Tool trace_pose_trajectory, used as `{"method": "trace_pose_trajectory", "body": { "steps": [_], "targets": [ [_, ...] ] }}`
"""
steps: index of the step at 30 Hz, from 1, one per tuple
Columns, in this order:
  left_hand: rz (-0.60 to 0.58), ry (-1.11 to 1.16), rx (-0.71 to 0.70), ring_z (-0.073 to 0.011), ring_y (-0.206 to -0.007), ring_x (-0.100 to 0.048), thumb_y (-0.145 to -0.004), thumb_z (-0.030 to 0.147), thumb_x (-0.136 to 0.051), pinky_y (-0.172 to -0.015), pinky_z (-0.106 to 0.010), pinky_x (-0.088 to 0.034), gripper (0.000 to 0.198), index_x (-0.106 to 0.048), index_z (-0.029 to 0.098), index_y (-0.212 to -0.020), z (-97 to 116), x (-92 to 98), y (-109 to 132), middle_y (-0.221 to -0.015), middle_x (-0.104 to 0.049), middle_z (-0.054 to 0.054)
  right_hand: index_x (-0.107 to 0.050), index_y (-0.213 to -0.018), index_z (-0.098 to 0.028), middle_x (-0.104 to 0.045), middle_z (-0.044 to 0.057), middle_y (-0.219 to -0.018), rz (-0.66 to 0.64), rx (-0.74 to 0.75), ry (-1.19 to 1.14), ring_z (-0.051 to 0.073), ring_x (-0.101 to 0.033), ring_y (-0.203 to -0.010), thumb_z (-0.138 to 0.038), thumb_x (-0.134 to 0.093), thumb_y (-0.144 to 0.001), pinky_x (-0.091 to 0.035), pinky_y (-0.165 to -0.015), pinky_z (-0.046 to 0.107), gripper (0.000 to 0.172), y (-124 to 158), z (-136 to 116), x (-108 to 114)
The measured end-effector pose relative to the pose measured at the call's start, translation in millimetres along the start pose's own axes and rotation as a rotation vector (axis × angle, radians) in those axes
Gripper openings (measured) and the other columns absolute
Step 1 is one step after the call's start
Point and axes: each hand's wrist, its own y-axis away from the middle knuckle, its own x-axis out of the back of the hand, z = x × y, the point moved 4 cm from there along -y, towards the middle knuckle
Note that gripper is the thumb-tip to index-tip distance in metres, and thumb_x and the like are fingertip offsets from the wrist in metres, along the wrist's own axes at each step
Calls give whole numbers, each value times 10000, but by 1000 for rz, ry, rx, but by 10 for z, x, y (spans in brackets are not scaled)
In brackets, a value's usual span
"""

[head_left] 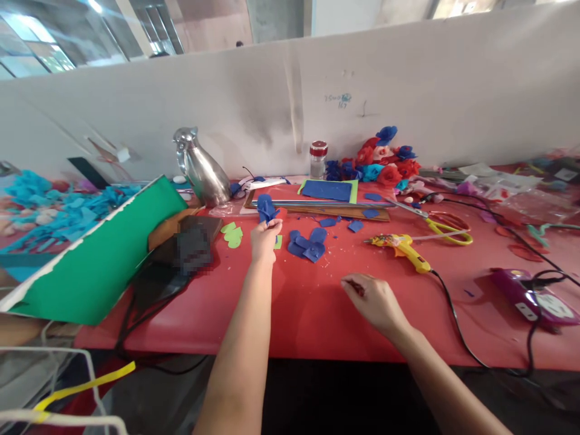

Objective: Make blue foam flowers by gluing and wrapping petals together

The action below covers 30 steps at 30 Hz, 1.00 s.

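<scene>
My left hand (pixel 263 241) is closed on a blue artificial flower (pixel 266 208), holding it upright by its base above the red table (pixel 308 314). Just right of that hand lies a loose pile of blue petals (pixel 309 246). Light green leaf-shaped pieces (pixel 232 234) lie to its left. My right hand (pixel 374 297) rests low over the table with its fingers curled in; whatever they hold, if anything, is hidden. Nearest to it is a yellow glue gun (pixel 408 251) lying on its side. Beyond the glue gun are scissors (pixel 446 229) with yellow and red handles.
At the back stand a metal jug (pixel 202 169), a red-lidded jar (pixel 318 160) and a heap of finished flowers (pixel 385 163). A green board (pixel 104 260) leans at left beside a black bag (pixel 158 272). Cords run from a purple power strip (pixel 534 299) at right.
</scene>
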Motion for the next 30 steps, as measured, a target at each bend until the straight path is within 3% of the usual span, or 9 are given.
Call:
{"method": "trace_pose_trajectory", "body": {
  "steps": [6,8,11,15,19,22,26,30],
  "targets": [
    [-70,-356,-45,-159,-711,-626,-617,201,-690,-688,-256,-454,95,-668,160,-701,-200,60,56,-714,-699,-26,-604,-1208,-223,-633,110,-1227,-138,285,214,273,-539,-1156,-294,-495,-878,-432,-949,449,355,-351,-327,-305],
    [-83,-528,-97,-178,-739,-638,-632,226,-705,-708,-269,-457,95,-658,164,-686,-232,52,95,-749,-708,-41,-605,-1207,-192,-628,137,-1230,-164,223,316,295,-515,-1177,-307,-497,-884,-417,-948,461,359,-540,-337,-348],
    [-120,-738,-160,-181,-738,-642,-641,194,-714,-720,-268,-453,77,-649,160,-665,-207,19,153,-793,-704,-63,-640,-1138,-176,-655,146,-1162,-86,126,384,307,-521,-1132,-292,-483,-890,-423,-904,438,316,-767,-305,-325],
    [-148,-836,-216,-174,-784,-642,-703,158,-652,-734,-252,-443,24,-662,162,-724,-145,-4,204,-858,-692,-71,-689,-1015,-197,-689,99,-1062,35,227,271,260,-549,-1026,-205,-451,-882,-424,-885,374,273,-803,-306,-319],
    [-139,-827,-238,-183,-799,-635,-696,192,-671,-736,-261,-432,49,-641,163,-722,-160,-40,213,-889,-675,-76,-710,-950,-216,-703,77,-999,-21,269,233,246,-561,-951,-165,-491,-840,-433,-868,372,250,-721,-259,-414],
    [-159,-754,-217,-162,-714,-606,-656,139,-677,-688,-254,-415,93,-592,171,-636,-184,-68,202,-763,-646,-35,-710,-953,-221,-698,68,-1006,-34,257,222,244,-560,-936,-157,-507,-824,-444,-853,375,250,-720,-199,-452],
    [-193,-367,-134,-99,-548,-497,-699,178,-632,-581,-217,-368,82,-560,176,-660,-166,9,176,-573,-540,41,-714,-912,-223,-699,66,-980,-4,267,176,231,-567,-915,-144,-498,-822,-453,-851,367,248,-750,-139,-474],
    [-263,-37,-5,-56,-440,-336,-646,289,-701,-475,-200,-260,200,-546,172,-695,-136,84,185,-487,-411,83,-710,-847,-212,-708,81,-909,66,236,52,230,-590,-888,-141,-489,-808,-458,-847,379,235,-763,-131,-443]
  ]
}}
